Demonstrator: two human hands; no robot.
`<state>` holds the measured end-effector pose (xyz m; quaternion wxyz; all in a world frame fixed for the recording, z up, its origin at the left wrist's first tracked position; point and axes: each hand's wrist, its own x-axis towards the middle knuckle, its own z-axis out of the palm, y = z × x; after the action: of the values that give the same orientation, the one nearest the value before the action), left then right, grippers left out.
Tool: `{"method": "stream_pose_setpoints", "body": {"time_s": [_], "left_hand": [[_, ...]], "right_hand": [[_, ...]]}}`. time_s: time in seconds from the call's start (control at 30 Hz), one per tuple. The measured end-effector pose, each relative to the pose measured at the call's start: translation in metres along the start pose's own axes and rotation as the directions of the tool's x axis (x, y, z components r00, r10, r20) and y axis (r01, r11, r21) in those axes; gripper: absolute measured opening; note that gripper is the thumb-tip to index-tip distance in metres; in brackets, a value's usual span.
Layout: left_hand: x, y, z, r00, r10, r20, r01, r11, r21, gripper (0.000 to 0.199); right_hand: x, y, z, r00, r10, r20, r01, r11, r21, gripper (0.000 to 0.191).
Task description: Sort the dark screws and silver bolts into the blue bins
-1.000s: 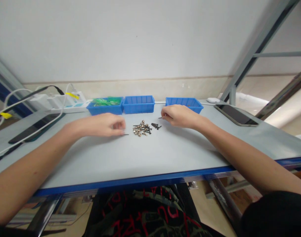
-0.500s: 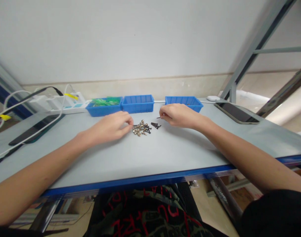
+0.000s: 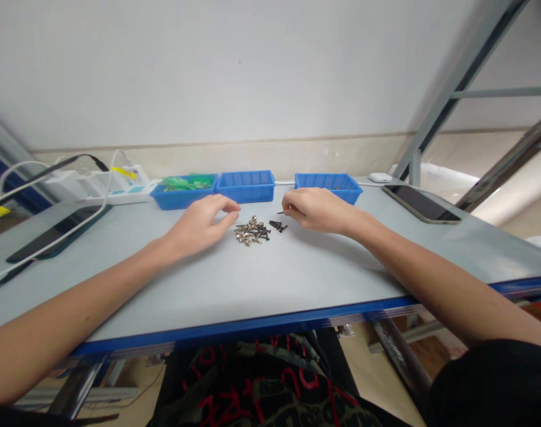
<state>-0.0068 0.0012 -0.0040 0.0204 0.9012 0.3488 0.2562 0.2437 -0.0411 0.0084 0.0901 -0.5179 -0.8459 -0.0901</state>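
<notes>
A mixed pile of brass-coloured and black screws (image 3: 253,231) lies on the grey tabletop (image 3: 252,279). Just right of it is a small group of black screws (image 3: 278,226). My left hand (image 3: 204,224) hovers at the pile's left edge, thumb and fingers apart, with nothing between them. Above the small group, my right hand (image 3: 317,210) pinches a dark screw (image 3: 281,213), whose end sticks out to the left of the fingertips. Behind the right hand stands a blue bin (image 3: 349,188) with a few small pieces in it.
A blue bin with green packets (image 3: 188,181) and another blue bin (image 3: 246,193) stand side by side behind the left hand. Phones lie at the left (image 3: 59,234) and right (image 3: 421,203). A power strip (image 3: 132,193) with cables is at the back left; a white case (image 3: 380,177) is at the back right.
My left hand has lifted slightly off the pile and its thumb and fingers have spread apart. My right hand still pinches the dark screw. The whole view has shifted slightly.
</notes>
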Motion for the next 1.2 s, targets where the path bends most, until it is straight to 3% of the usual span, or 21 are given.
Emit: {"method": "stream_pose_setpoints", "body": {"time_s": [0.17,0.3,0.43,0.73,0.9,1.2], "left_hand": [[-0.006,0.025,-0.001,0.988,0.132,0.082,-0.134,0.991,0.014,0.024],[-0.01,0.038,-0.009,0.988,0.151,0.031,-0.152,0.988,0.041,0.024],[-0.013,0.035,-0.012,0.991,0.13,-0.03,-0.129,0.991,0.039,0.022],[-0.018,0.037,-0.001,0.98,0.199,0.012,-0.199,0.97,0.142,0.017],[-0.021,0.038,0.009,0.972,0.227,-0.06,-0.209,0.951,0.228,0.017],[-0.019,0.036,0.007,0.959,0.228,-0.17,-0.205,0.969,0.14,0.012]], "right_hand": [[-0.003,-0.019,0.001,0.997,-0.072,-0.031,0.073,0.997,0.024,0.013],[-0.005,-0.039,-0.001,0.989,-0.12,-0.081,0.124,0.991,0.048,0.015],[-0.006,-0.049,0.0,0.984,-0.133,-0.117,0.14,0.989,0.05,0.014],[-0.007,-0.053,0.007,0.98,-0.16,-0.119,0.165,0.986,0.035,0.013],[-0.007,-0.053,0.008,0.975,-0.181,-0.132,0.188,0.981,0.041,0.013],[-0.008,-0.053,0.007,0.951,-0.196,-0.241,0.235,0.961,0.145,0.016]]}}
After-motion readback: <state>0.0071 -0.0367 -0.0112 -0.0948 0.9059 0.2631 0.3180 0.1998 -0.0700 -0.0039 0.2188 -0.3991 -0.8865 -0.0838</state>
